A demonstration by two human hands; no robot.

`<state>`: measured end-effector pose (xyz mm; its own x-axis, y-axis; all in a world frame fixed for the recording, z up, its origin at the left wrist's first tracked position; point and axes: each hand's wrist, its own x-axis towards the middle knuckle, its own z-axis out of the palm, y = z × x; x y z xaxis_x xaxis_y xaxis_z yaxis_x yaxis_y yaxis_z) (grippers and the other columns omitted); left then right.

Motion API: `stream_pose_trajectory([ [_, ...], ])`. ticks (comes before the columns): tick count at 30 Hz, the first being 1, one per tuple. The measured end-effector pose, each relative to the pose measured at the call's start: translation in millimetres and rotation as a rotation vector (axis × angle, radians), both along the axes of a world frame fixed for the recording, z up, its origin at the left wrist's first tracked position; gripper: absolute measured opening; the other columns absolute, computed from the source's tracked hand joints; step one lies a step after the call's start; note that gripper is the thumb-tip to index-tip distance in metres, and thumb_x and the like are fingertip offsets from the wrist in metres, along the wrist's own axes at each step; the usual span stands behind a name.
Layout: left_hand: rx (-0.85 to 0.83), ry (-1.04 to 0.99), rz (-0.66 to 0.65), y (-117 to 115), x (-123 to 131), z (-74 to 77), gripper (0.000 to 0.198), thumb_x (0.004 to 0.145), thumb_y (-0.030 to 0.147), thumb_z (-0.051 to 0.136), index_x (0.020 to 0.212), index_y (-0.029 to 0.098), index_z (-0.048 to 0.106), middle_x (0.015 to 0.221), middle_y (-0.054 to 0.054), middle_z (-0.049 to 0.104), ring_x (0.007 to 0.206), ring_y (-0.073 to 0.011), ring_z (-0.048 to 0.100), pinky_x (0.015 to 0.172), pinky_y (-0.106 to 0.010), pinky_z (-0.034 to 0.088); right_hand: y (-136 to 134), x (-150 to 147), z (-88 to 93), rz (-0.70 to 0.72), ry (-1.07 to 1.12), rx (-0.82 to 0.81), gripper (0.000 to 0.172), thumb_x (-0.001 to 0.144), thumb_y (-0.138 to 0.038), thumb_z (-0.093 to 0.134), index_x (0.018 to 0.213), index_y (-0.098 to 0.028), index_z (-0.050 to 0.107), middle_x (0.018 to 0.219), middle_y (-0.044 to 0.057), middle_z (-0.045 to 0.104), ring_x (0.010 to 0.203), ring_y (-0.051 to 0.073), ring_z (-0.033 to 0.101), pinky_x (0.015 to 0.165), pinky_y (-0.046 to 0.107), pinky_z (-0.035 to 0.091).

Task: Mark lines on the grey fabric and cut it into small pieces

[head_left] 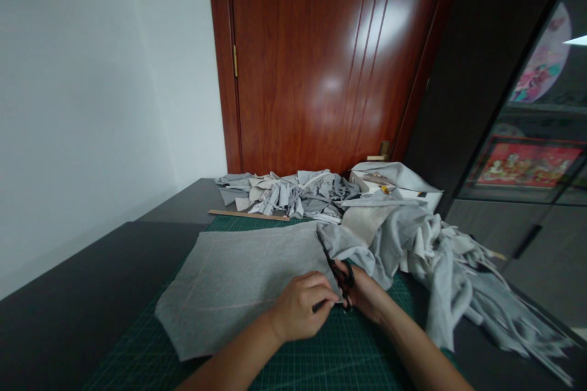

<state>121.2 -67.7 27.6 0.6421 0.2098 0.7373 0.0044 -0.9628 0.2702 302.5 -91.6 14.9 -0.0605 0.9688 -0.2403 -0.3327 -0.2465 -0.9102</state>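
A piece of grey fabric (238, 263) with faint pale lines marked on it lies flat on the green cutting mat (362, 354). My right hand (362, 290) is closed round the black handles of a pair of scissors (332, 266). The dark blades reach away from me along the right edge of the fabric. Close beside the scissors, my left hand (305, 305) pinches the fabric near its front right corner. Something small and dark shows between the left fingers; what it is I cannot make out.
Grey and off-white fabric scraps (293, 192) are heaped at the back, behind a wooden strip (250, 215). More loose grey cloth (398, 232) spreads down the right side. A white box (426, 195) with cloth over it stands at the back right, before a wooden door (312, 61).
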Motion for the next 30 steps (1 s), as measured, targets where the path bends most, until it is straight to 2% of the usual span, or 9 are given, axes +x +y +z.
stream_pose_trajectory([
  [12,-0.009,0.011,0.000,0.3,0.5,-0.7,0.018,0.086,0.011,0.051,0.087,0.017,0.068,0.080,-0.005,0.065,0.074,-0.0146,0.060,0.069,-0.025,0.050,-1.2,-12.2,-5.9,-0.075,0.010,0.156,0.037,0.073,-0.050,0.069,0.063,-0.019,0.051,0.048,-0.005,0.047,0.039,0.008,0.041,0.035,0.020,0.032],
  [19,-0.008,0.016,0.011,1.7,0.2,-2.9,0.018,0.086,0.011,0.051,0.088,0.018,0.068,0.081,-0.006,0.065,0.074,-0.0151,0.060,0.069,-0.026,0.050,-1.1,-12.7,-3.2,-0.090,-0.028,0.129,0.037,0.070,-0.048,0.071,0.063,-0.018,0.051,0.048,-0.006,0.045,0.038,0.007,0.039,0.034,0.018,0.030],
  [25,-0.040,0.048,-0.011,-0.8,0.7,1.9,0.016,0.089,0.018,0.053,0.085,0.018,0.068,0.079,-0.004,0.065,0.074,-0.0144,0.060,0.071,-0.025,0.050,-1.4,-9.8,-2.5,-0.077,-0.068,0.106,0.039,0.072,-0.051,0.068,0.063,-0.018,0.049,0.047,-0.007,0.043,0.037,0.006,0.038,0.035,0.017,0.031],
  [27,-0.068,0.050,0.040,2.0,0.4,2.8,0.016,0.091,0.021,0.052,0.086,0.018,0.068,0.081,-0.004,0.065,0.077,-0.0154,0.061,0.073,-0.026,0.051,-1.3,-8.4,-2.2,-0.084,-0.076,0.089,0.038,0.074,-0.050,0.066,0.064,-0.018,0.049,0.048,-0.007,0.043,0.038,0.006,0.038,0.034,0.017,0.031],
  [30,-0.132,0.052,0.232,14.6,-2.3,-1.3,0.018,0.093,0.022,0.049,0.096,0.019,0.066,0.091,-0.006,0.066,0.089,-0.0176,0.061,0.081,-0.030,0.051,-1.6,-6.8,-1.6,-0.090,-0.096,0.064,0.037,0.076,-0.050,0.064,0.065,-0.017,0.050,0.050,-0.007,0.044,0.038,0.006,0.038,0.034,0.017,0.030],
])
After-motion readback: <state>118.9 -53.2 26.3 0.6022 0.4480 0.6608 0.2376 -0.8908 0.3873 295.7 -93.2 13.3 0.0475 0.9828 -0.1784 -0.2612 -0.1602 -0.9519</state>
